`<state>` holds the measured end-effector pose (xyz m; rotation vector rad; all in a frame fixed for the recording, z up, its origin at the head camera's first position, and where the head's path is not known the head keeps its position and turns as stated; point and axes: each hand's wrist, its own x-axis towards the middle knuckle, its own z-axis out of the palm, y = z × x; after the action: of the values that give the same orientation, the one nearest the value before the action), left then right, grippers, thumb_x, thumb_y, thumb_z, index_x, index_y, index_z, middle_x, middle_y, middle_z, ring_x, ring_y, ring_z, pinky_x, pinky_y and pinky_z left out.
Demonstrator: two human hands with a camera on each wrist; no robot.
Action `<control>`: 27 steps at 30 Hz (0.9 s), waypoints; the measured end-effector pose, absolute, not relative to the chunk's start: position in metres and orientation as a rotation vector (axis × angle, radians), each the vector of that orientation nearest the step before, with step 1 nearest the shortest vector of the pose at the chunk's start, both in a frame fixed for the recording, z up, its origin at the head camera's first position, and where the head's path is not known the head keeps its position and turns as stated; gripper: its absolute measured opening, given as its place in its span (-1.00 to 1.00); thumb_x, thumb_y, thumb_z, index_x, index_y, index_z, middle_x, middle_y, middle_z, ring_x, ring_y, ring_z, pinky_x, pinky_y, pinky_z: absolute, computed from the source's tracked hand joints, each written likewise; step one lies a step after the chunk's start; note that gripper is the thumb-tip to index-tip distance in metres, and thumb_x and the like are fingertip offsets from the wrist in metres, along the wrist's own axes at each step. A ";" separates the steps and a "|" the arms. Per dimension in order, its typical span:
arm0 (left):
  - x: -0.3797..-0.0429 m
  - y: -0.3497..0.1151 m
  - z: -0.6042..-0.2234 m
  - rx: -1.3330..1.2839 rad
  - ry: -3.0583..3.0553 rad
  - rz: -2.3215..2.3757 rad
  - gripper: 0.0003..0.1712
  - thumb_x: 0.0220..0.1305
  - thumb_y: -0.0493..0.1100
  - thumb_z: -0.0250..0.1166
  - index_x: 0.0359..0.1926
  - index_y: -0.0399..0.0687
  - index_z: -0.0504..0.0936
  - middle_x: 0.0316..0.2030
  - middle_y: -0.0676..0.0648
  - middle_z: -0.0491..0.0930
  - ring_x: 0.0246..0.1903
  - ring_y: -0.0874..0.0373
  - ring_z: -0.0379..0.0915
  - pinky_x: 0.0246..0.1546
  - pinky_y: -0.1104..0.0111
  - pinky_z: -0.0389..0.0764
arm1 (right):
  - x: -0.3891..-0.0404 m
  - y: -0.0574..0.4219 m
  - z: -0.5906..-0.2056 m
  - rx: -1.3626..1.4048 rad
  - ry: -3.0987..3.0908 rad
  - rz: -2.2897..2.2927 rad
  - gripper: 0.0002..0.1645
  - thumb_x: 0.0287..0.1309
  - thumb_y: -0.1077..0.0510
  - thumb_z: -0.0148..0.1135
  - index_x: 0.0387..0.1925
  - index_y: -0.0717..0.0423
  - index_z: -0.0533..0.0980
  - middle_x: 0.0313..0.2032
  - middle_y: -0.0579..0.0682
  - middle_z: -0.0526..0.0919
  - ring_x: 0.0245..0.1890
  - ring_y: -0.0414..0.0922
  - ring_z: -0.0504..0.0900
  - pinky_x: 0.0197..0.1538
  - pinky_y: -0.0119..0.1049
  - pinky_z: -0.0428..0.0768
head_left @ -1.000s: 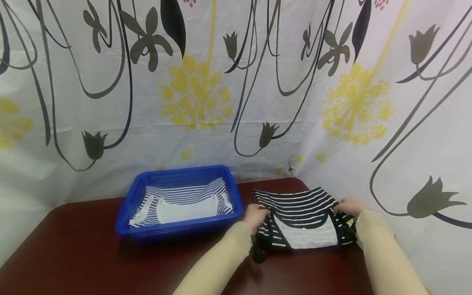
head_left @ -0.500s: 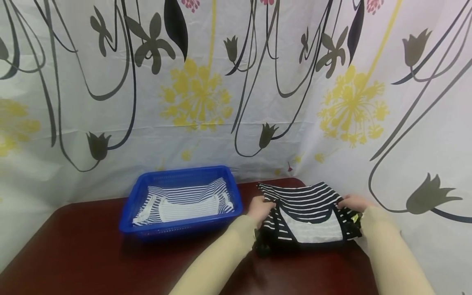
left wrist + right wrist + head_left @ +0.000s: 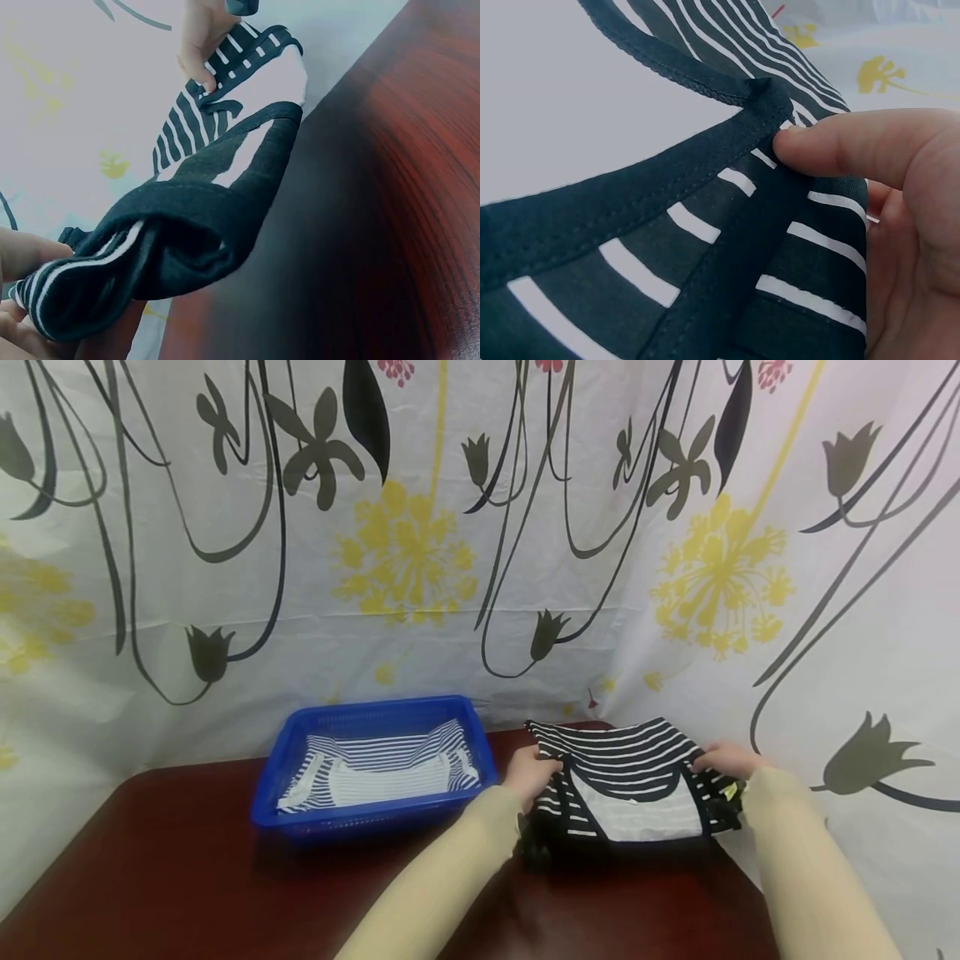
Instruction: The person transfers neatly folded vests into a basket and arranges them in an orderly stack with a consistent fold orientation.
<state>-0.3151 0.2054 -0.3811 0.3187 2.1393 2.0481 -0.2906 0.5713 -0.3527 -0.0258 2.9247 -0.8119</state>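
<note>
A black-and-white striped shirt [image 3: 626, 772] with a white panel is held up a little over the table's right side, folded into a rough rectangle. My left hand [image 3: 528, 774] pinches its left edge between thumb and fingers. At the opposite edge my right hand [image 3: 727, 760] grips the cloth; in the right wrist view the thumb of the right hand [image 3: 922, 172] presses on the black trim, with fingers behind. A rolled dark fold of the shirt [image 3: 202, 195] hangs toward the table in the left wrist view.
Left of the shirt a blue plastic basket [image 3: 360, 814] stands on the dark red table [image 3: 187, 877]. In it lies a blue-and-white striped garment [image 3: 390, 781]. A flower-printed curtain [image 3: 420, 652] hangs behind and along the right side.
Both hands have raised the striped shirt slightly and moved it a little away from me. The view has shifted slightly. Basket and its garment stay put.
</note>
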 end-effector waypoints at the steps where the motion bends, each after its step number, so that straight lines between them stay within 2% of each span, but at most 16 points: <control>1: -0.315 0.205 -0.379 0.322 2.143 2.044 -0.77 0.12 -0.36 0.31 -0.15 -0.28 0.66 -0.36 0.00 0.61 -0.37 0.21 0.45 -0.26 0.39 0.54 | -0.289 0.567 -0.348 -0.009 2.934 -0.791 -0.71 0.04 0.07 0.22 -0.43 0.29 0.55 -0.40 0.07 0.57 -0.36 -0.08 0.47 -0.22 -0.15 0.47; 5: -0.316 0.202 -0.371 0.334 2.163 2.029 -0.81 0.12 -0.35 0.31 -0.20 -0.28 0.66 -0.39 0.01 0.59 -0.38 0.21 0.42 -0.29 0.40 0.51 | -0.286 0.557 -0.336 0.022 2.958 -0.750 -0.77 0.11 0.17 0.17 -0.45 0.32 0.52 -0.42 0.05 0.56 -0.37 -0.11 0.44 -0.22 -0.18 0.46; 11: -0.316 0.195 -0.365 0.335 2.168 2.027 -0.85 0.10 -0.35 0.32 -0.25 -0.25 0.66 -0.42 0.03 0.58 -0.42 0.22 0.43 -0.32 0.43 0.50 | -0.286 0.555 -0.330 0.018 2.930 -0.769 -0.78 0.11 0.15 0.17 -0.46 0.27 0.54 -0.42 0.01 0.55 -0.37 -0.12 0.44 -0.21 -0.19 0.45; 19: -0.319 0.182 -0.356 0.367 2.175 2.027 -0.80 0.12 -0.35 0.31 -0.18 -0.28 0.65 -0.35 0.00 0.61 -0.36 0.20 0.45 -0.21 0.38 0.53 | -0.290 0.545 -0.322 -0.013 2.933 -0.771 -0.68 0.16 0.15 0.15 -0.31 0.41 0.55 -0.31 0.13 0.60 -0.29 -0.07 0.48 -0.11 -0.12 0.47; 27: -0.326 0.171 -0.351 0.396 2.120 2.015 -0.77 0.19 -0.34 0.27 -0.11 -0.29 0.64 -0.28 -0.03 0.65 -0.30 0.19 0.51 -0.14 0.36 0.55 | -0.292 0.537 -0.318 -0.043 2.920 -0.774 -0.64 0.18 0.14 0.13 -0.24 0.44 0.53 -0.19 0.26 0.59 -0.15 0.06 0.51 0.00 0.01 0.47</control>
<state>-0.3256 0.1709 -0.3505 0.3958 2.1196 2.0149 -0.2923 0.5369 -0.3179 -0.0433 2.9204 -0.7735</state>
